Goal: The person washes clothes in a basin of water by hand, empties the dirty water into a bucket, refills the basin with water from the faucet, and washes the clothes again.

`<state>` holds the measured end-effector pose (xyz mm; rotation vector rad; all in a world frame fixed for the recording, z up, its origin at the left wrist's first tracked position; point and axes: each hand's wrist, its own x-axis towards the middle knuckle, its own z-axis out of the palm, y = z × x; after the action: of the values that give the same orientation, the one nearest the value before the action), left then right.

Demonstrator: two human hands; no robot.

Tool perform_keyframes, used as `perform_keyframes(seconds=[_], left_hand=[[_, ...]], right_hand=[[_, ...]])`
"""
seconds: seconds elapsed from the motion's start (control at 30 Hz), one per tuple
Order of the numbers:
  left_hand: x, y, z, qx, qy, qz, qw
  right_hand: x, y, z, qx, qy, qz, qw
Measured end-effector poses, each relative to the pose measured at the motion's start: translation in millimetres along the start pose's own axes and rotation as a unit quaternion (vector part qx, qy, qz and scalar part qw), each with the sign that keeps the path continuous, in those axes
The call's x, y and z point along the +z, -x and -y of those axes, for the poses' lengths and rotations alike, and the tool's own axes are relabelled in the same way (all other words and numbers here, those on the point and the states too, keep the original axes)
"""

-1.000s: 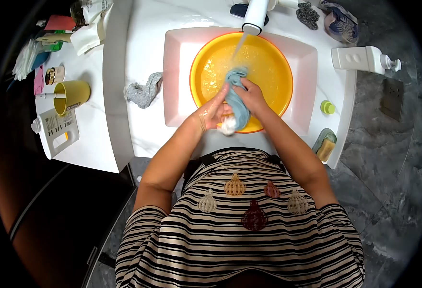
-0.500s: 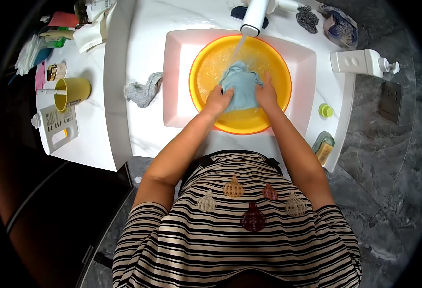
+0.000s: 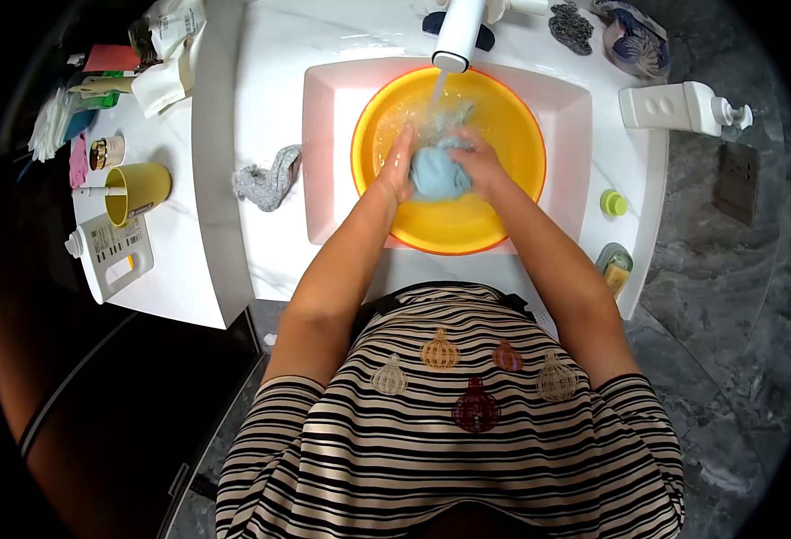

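A wet light-blue cloth (image 3: 439, 173) lies bunched in the yellow basin (image 3: 454, 238), with water from the white faucet (image 3: 457, 40) running down near it. My left hand (image 3: 397, 168) is at the cloth's left side, fingers stretched out and apart from a grip. On the other side my right hand (image 3: 480, 163) has its fingers curled onto the cloth's upper right part. Splashing water blurs the far end of the cloth.
The basin stands in a white sink (image 3: 566, 162). Left of it lies a grey wet cloth (image 3: 271, 180). To the right are a green cap (image 3: 613, 203), a white pump bottle (image 3: 674, 108) and a soap dish (image 3: 615, 268). A yellow cup (image 3: 139, 189) stands on the left counter.
The cloth has gone from spread between both hands to a tighter bunch. My left hand has loosened and straightened its fingers; my right hand has moved inward over the cloth.
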<state>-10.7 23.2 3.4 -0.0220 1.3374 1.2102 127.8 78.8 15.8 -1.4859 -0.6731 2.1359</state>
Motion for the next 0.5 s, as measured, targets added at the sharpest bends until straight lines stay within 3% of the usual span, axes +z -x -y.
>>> perform_keyframes(seconds=[0.07,0.13,0.17,0.23,0.3,0.33,0.4,0.43,0.47,0.5], left_hand=[[7,15,-22,-0.18,0.188,0.09,0.961],[-6,4,-15,-0.185,0.175,0.128,0.959],[-9,-2,-10,-0.191,0.158,0.168,0.954],[-10,0,0,-0.174,0.141,0.165,0.961],[-17,-7,16,-0.152,0.126,0.159,0.967],[-19,-9,24,-0.064,0.131,0.206,0.968],[-14,-5,31,0.025,0.134,0.25,0.959],[16,29,4,-0.065,0.162,0.158,0.972],[34,50,-11,-0.154,0.188,0.064,0.968],[38,52,-6,-0.154,0.189,0.064,0.968]], right_hand=[[13,18,-11,-0.149,0.267,0.07,0.95],[36,50,-12,-0.247,0.322,0.118,0.906],[46,65,-12,-0.246,0.322,0.116,0.907],[59,84,-10,-0.362,0.468,0.131,0.796],[63,83,-4,-0.403,0.483,0.105,0.771],[66,80,-4,-0.441,0.495,0.081,0.744],[57,62,-1,-0.438,0.482,0.056,0.757],[50,49,3,-0.434,0.472,0.028,0.767],[50,39,13,-0.356,0.531,-0.039,0.768],[50,30,24,-0.274,0.582,-0.105,0.758]])
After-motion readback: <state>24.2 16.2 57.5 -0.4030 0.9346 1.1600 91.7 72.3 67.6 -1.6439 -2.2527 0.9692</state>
